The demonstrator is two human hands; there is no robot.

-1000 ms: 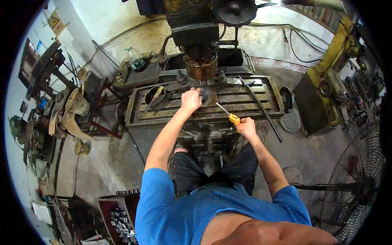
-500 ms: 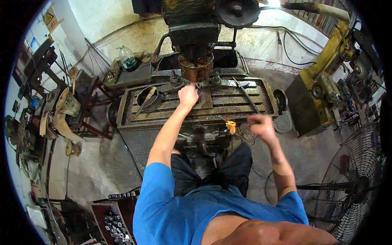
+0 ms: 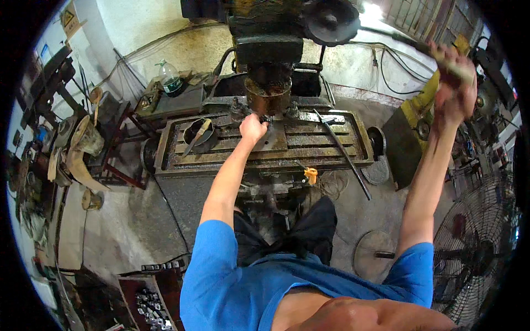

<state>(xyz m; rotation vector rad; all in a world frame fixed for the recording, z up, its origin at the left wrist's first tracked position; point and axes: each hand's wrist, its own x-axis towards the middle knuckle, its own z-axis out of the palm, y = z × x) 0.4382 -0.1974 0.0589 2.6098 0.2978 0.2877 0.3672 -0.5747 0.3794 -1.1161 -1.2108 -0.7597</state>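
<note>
My left hand (image 3: 254, 128) is closed at the fixture below the milling cutter (image 3: 268, 94), on the slotted machine table (image 3: 232, 161). Its fingertips meet something small and dark there that I cannot make out. Raised at the upper right, my right hand (image 3: 457, 83) wraps round the end of the long lever handle (image 3: 406, 38), which runs out beside the round black hub (image 3: 331, 22) of the machine head. A long-handled wrench (image 3: 345, 151) lies across the table's right part and sticks out past its front edge. A brush (image 3: 197, 138) rests across a dark pot (image 3: 207, 144) on the left.
An orange-yellow tool (image 3: 311, 176) hangs at the table's front edge. A large fan (image 3: 469, 256) stands at the right, near a yellow-and-dark machine (image 3: 406, 138). A bin of small metal parts (image 3: 152, 309) sits at the lower left. Behind, a plastic bottle (image 3: 170, 77) stands on a side bench.
My right hand has risen from beside the table to the lever handle, which now slants lower. The wrench's full handle shows. My left hand stays at the fixture.
</note>
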